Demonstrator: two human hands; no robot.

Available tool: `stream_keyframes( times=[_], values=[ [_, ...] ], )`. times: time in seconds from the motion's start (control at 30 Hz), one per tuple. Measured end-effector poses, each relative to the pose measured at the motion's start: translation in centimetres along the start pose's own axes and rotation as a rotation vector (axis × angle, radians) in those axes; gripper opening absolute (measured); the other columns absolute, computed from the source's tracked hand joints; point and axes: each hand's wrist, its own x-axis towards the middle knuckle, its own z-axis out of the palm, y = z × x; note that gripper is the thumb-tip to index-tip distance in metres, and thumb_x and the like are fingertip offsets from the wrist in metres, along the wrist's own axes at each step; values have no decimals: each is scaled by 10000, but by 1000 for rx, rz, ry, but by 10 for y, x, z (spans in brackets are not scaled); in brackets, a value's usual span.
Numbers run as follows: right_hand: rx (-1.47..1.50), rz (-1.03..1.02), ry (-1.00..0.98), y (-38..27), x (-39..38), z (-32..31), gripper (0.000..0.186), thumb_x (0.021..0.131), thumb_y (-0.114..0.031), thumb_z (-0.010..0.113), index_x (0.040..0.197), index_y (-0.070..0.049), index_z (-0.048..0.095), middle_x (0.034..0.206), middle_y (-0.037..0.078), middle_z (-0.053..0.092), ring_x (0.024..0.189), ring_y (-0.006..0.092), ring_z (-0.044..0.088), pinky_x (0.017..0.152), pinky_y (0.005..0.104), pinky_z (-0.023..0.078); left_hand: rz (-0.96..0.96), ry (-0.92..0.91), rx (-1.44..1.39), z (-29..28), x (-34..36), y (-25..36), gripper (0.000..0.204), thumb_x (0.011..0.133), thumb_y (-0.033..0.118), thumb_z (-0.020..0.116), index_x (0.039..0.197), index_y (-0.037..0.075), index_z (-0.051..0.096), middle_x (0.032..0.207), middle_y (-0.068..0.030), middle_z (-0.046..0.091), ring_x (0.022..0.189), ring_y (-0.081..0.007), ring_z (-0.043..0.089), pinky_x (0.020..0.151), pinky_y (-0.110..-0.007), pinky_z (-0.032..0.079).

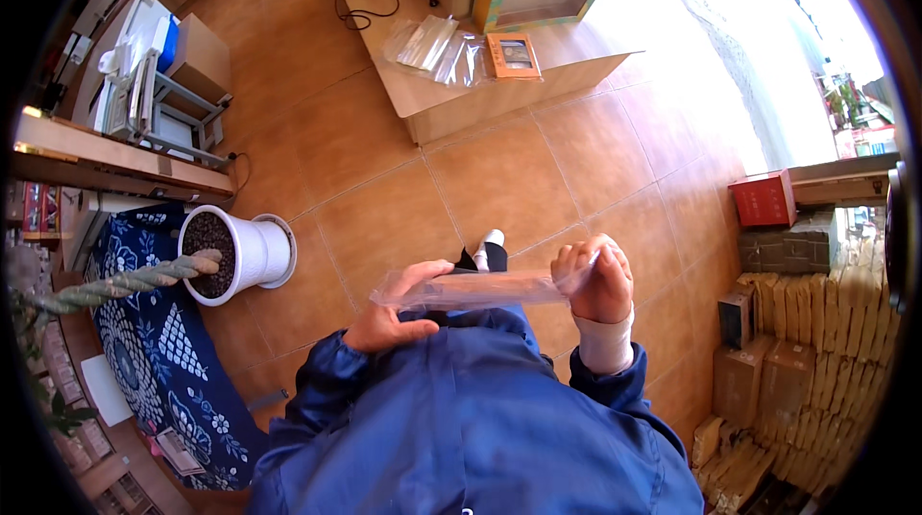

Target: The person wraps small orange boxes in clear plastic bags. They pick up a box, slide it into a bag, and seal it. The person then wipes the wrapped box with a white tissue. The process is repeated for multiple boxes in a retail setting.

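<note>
A white pot (252, 251) (with a twisted trunk (125, 285)) stands beside a blue patterned cloth (180, 371).

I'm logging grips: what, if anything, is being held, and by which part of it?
A clear plastic wrapper: the right hand grips its right end; the left hand is at the left end, exact grip unclear.

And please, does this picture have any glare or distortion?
Head view: strong light washes out the upper right and shines on the floor; head view: fisheye distortion, with a round black border; head view: the clear plastic sleeve between the left hand and right hand catches pale reflections.
</note>
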Motion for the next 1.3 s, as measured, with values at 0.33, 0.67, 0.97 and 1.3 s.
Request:
stream_keyframes(
  times=[0.33, 0.67, 0.97, 1.3],
  values=[
    [-240, -45, 207, -82, 113, -117, 210, 889, -133, 436, 983, 32, 527, 890, 152, 593, 837, 214, 561, 771, 318, 431, -113, -128, -73, 32, 208, -25, 425, 956, 321, 337, 1171, -14, 487, 1191, -121, 518, 1132, -221, 459, 986, -334, 313],
    [-512, -22, 360, -108, 241, -205, 254, 887, -74, 441, 1110, 32, 499, 1093, 143, 560, 908, 189, 567, 828, 325, 452, -307, 395, -998, -74, 375, -138, 457, 949, 392, 249, 1242, 87, 421, 1209, -140, 504, 1152, -304, 457, 935, -501, 377],
    [-607, 215, 513, -122, 364, -257, 214, 891, -85, 452, 1074, 5, 518, 981, 140, 604, 809, 192, 590, 740, 301, 475, -311, 718, -1412, -142, 568, -336, 392, 925, 328, 309, 1000, 37, 562, 904, -119, 613, 980, -325, 546, 858, -481, 409],
    [-617, 468, 463, -99, 476, -283, 211, 892, -64, 437, 1073, 0, 523, 986, 146, 607, 826, 200, 592, 739, 312, 477, -1016, 1351, -439, -219, 577, -426, 332, 840, 337, 533, 889, 10, 568, 845, -177, 589, 855, -343, 556, 740, -456, 446]
  ],
)
